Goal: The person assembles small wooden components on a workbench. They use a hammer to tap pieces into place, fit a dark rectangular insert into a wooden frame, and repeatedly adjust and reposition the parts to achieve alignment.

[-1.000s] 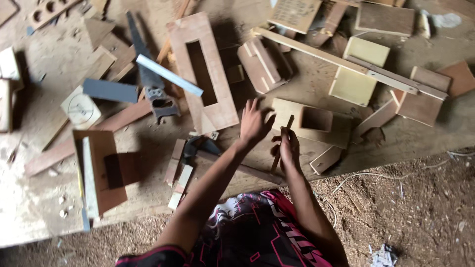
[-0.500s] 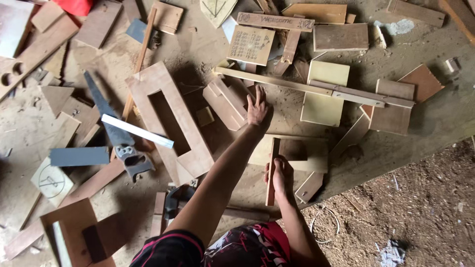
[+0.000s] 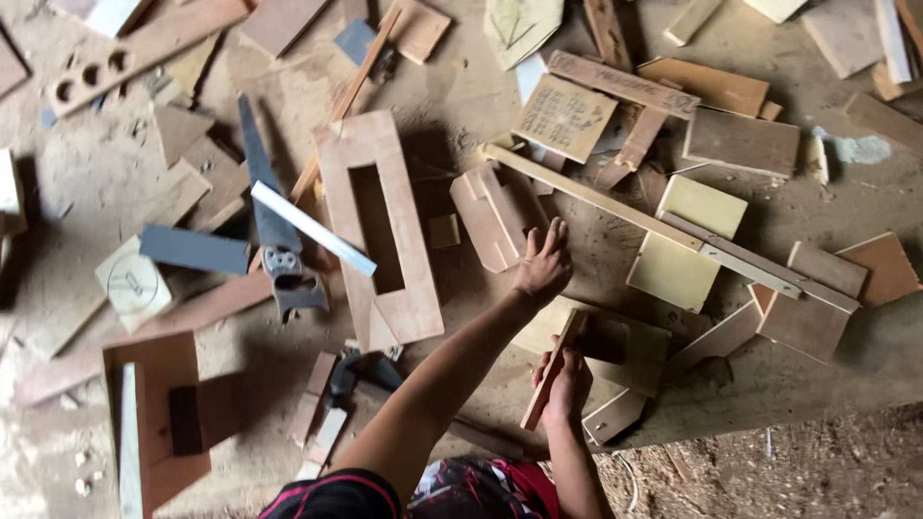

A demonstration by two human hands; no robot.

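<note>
Two bare hands work over a dusty wooden floor (image 3: 452, 106) full of offcuts. One hand, the left hand (image 3: 544, 269), is stretched forward with the fingers spread wide and holds nothing; its fingertips lie just beside a pale folded wooden block (image 3: 490, 216), and whether they touch it cannot be told. Its forearm crosses the picture and covers part of a dark tool (image 3: 361, 375) near the bottom, so what kind of tool it is stays unclear. Lower down, the right hand (image 3: 569, 384) is closed around a thin wooden stick (image 3: 550, 370), which stands tilted; the fingers hide its middle part. This stick lies over a light wooden box with a rectangular opening (image 3: 625, 346), whose inside is in shadow.

To the left lies a long board with a rectangular slot (image 3: 380, 221), and beside it a handsaw (image 3: 274, 231) with a white strip (image 3: 312, 228) across its blade. A long thin batten (image 3: 635, 216) runs diagonally to the right over yellowish square panels (image 3: 687, 240). Several boards at the top and right edges are cut off by the frame.
</note>
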